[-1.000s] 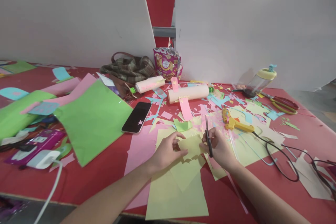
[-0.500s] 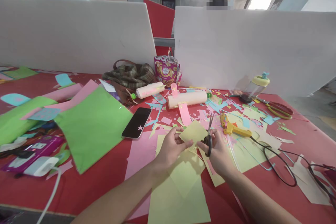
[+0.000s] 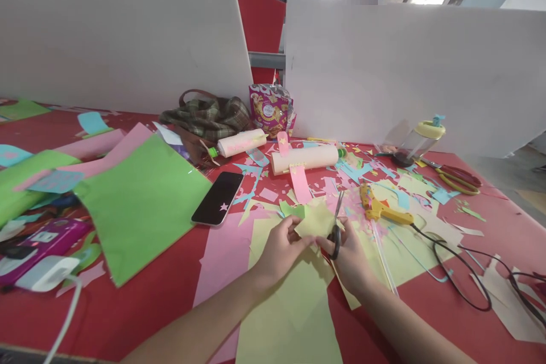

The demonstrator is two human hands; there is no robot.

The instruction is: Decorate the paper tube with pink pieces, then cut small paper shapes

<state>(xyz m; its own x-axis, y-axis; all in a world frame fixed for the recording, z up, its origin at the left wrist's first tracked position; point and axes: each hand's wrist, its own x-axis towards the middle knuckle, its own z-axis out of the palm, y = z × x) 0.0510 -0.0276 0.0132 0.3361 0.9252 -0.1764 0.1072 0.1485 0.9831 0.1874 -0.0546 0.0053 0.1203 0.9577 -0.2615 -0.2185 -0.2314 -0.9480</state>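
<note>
My left hand (image 3: 284, 247) pinches a small piece of pale yellow paper (image 3: 315, 218) between thumb and fingers. Black-handled scissors (image 3: 336, 233) sit in my right hand (image 3: 348, 256), blades pointing up beside the paper's right edge. My right thumb reaches the paper's lower edge too. Beneath both hands lie larger pale yellow sheets (image 3: 294, 307) over a pink sheet (image 3: 222, 261). Just beyond the held piece, a bit of green paper (image 3: 292, 210) shows. Farther off, a white paper-wrapped roll (image 3: 309, 159) with a green cap has pink strips on it.
A yellow glue gun (image 3: 386, 207) with a black cord lies to the right. Red-and-yellow-handled scissors (image 3: 458, 178) and a clear cup (image 3: 416, 142) stand farther right. To the left are a phone (image 3: 218, 198), a green sheet (image 3: 140, 205) and a purple device (image 3: 49, 247). White panels (image 3: 384, 68) rise behind.
The yellow paper between my hands has turned and its outline looks different. Both hands have stayed close together. The whole view has shifted slightly.
</note>
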